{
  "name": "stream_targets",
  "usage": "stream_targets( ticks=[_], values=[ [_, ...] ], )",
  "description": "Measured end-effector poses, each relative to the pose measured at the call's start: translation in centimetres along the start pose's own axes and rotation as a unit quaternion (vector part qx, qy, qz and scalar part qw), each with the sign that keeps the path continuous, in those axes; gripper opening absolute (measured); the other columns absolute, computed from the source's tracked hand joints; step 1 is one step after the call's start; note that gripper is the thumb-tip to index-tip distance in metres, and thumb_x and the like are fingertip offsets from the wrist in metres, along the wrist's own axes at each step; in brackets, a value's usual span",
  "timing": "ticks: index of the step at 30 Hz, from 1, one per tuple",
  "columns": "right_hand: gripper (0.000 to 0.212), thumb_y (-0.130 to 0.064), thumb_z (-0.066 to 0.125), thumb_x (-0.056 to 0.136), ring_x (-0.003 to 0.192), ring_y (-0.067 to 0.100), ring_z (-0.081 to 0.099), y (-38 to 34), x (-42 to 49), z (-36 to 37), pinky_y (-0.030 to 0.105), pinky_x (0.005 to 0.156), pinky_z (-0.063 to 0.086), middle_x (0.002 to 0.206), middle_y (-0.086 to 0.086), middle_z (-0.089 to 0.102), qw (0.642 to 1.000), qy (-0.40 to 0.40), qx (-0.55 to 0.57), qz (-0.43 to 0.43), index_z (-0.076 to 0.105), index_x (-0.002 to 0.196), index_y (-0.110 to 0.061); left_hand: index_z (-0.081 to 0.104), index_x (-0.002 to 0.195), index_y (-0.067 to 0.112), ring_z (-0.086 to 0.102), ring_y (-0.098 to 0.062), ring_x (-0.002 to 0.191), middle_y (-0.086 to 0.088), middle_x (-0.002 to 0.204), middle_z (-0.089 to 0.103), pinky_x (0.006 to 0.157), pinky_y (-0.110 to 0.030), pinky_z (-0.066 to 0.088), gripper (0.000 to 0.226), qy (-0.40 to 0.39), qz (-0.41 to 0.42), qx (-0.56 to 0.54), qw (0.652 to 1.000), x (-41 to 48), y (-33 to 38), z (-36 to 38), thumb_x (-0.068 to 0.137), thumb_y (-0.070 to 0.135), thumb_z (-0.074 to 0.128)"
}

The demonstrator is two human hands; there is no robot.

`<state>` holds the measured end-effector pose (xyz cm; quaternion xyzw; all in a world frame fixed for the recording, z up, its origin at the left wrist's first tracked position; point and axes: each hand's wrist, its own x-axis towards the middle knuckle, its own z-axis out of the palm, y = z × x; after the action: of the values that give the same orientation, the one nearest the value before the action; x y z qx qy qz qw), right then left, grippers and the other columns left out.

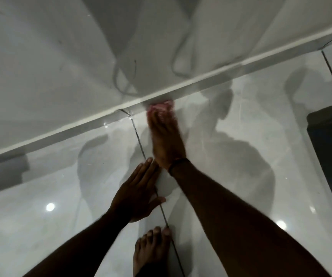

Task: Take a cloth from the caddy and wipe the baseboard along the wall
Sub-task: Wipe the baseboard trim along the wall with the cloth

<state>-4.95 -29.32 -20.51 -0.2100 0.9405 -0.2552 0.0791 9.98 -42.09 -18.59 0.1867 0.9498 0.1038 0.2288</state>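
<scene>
My right hand (166, 140) reaches forward to the grey baseboard (211, 82), which runs diagonally along the foot of the white wall. Its fingers press a small pink cloth (161, 106) against the baseboard; hand and cloth are motion-blurred. My left hand (139, 190) lies flat on the glossy white floor tiles, fingers spread, holding nothing. No caddy is in view.
My bare foot (153, 250) stands on the tile at the bottom centre. A dark box-like object (330, 148) sits at the right edge. A dark block (3, 172) stands against the baseboard at far left. Cables' shadows fall on the wall (61, 56).
</scene>
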Motion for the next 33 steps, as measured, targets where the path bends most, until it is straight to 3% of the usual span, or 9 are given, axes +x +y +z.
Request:
stream_targets(
  ticks=[3, 7, 11, 15, 20, 23, 27, 30, 33],
  values=[
    [0.066, -0.018, 0.056, 0.095, 0.156, 0.040, 0.031, -3.1, 0.1, 2.0, 0.057, 0.130, 0.018, 0.167, 0.005, 0.039, 0.992, -0.076, -0.028, -0.094, 0.040, 0.159, -0.014, 0.035, 0.158, 0.000, 0.031, -0.041, 0.155, -0.025, 0.162, 0.042, 0.130, -0.047, 0.011, 0.092, -0.019, 0.005, 0.030, 0.999, -0.6, 0.1, 0.2, 0.105, 0.073, 0.020],
    [0.061, -0.028, 0.044, 0.100, 0.158, 0.032, 0.030, -2.6, 0.1, 2.8, 0.053, 0.129, 0.023, 0.170, -0.002, 0.034, 0.972, -0.099, -0.080, -0.196, 0.038, 0.161, -0.021, 0.032, 0.159, -0.002, 0.031, -0.043, 0.154, -0.026, 0.163, 0.039, 0.131, -0.047, 0.012, 0.091, 0.004, 0.015, 0.037, 0.999, -1.0, -0.3, 0.2, 0.105, 0.071, 0.024],
    [0.060, -0.025, 0.036, 0.104, 0.160, 0.029, 0.025, 1.6, 0.1, 0.6, 0.052, 0.129, 0.023, 0.171, -0.004, 0.032, 0.989, -0.058, -0.083, -0.106, 0.031, 0.163, -0.023, 0.005, 0.166, 0.004, 0.002, -0.034, 0.162, -0.019, 0.175, 0.006, 0.132, -0.046, 0.012, 0.095, -0.008, 0.024, 0.004, 1.000, -1.1, -0.6, 0.1, 0.104, 0.073, 0.025],
    [0.067, -0.020, 0.056, 0.097, 0.158, 0.041, 0.026, -1.1, -0.5, 1.0, 0.059, 0.128, 0.023, 0.168, 0.002, 0.037, 0.997, -0.040, -0.072, -0.005, 0.037, 0.161, -0.017, 0.020, 0.164, 0.002, 0.013, -0.038, 0.160, -0.023, 0.170, 0.023, 0.130, -0.046, 0.011, 0.093, -0.004, 0.016, 0.014, 1.000, -0.9, -0.2, 0.1, 0.104, 0.073, 0.025],
    [0.062, -0.024, 0.046, 0.103, 0.161, 0.031, 0.018, -5.7, 0.4, 2.5, 0.053, 0.132, 0.011, 0.173, -0.006, 0.026, 0.979, -0.151, -0.045, -0.130, 0.030, 0.163, -0.024, 0.050, 0.144, -0.001, 0.059, -0.046, 0.134, -0.028, 0.138, 0.064, 0.124, -0.050, 0.022, 0.078, 0.021, 0.068, 0.049, 0.996, -0.8, -0.2, 0.6, 0.111, 0.056, 0.008],
    [0.063, -0.021, 0.045, 0.100, 0.160, 0.026, 0.026, -3.4, 0.7, 2.0, 0.050, 0.130, 0.017, 0.170, -0.008, 0.032, 0.979, -0.115, -0.067, -0.157, 0.036, 0.161, -0.027, 0.040, 0.155, -0.002, 0.042, -0.046, 0.148, -0.029, 0.154, 0.050, 0.128, -0.051, 0.018, 0.081, 0.021, 0.067, 0.056, 0.996, -0.3, -1.0, 0.5, 0.110, 0.062, 0.018],
    [0.065, -0.020, 0.045, 0.100, 0.161, 0.030, 0.021, 4.9, 0.7, -2.0, 0.052, 0.127, 0.019, 0.172, -0.002, 0.028, 0.990, -0.084, -0.078, -0.077, 0.030, 0.164, -0.026, 0.012, 0.165, 0.003, 0.013, -0.037, 0.161, -0.022, 0.172, 0.018, 0.130, -0.050, 0.019, 0.092, 0.039, 0.060, -0.004, 0.997, 1.4, -1.9, -0.5, 0.104, 0.068, 0.036],
    [0.064, -0.027, 0.033, 0.102, 0.162, 0.034, 0.016, 12.8, 0.4, -6.5, 0.060, 0.127, 0.017, 0.174, 0.000, 0.021, 0.988, -0.081, -0.127, -0.015, 0.022, 0.166, -0.024, 0.013, 0.166, 0.005, 0.008, -0.033, 0.163, -0.018, 0.174, 0.014, 0.130, -0.050, 0.018, 0.091, 0.047, 0.063, -0.013, 0.997, 2.7, -2.0, -0.6, 0.104, 0.067, 0.037],
    [0.076, -0.014, 0.040, 0.094, 0.162, 0.037, 0.007, 18.7, 0.2, -11.1, 0.063, 0.127, 0.014, 0.176, 0.007, 0.012, 0.984, -0.081, -0.121, 0.099, 0.017, 0.167, -0.021, 0.016, 0.166, 0.005, 0.008, -0.032, 0.163, -0.016, 0.175, 0.014, 0.130, -0.050, 0.017, 0.090, 0.051, 0.040, -0.009, 0.998, 3.0, -2.0, -0.4, 0.104, 0.068, 0.033]
  ],
)
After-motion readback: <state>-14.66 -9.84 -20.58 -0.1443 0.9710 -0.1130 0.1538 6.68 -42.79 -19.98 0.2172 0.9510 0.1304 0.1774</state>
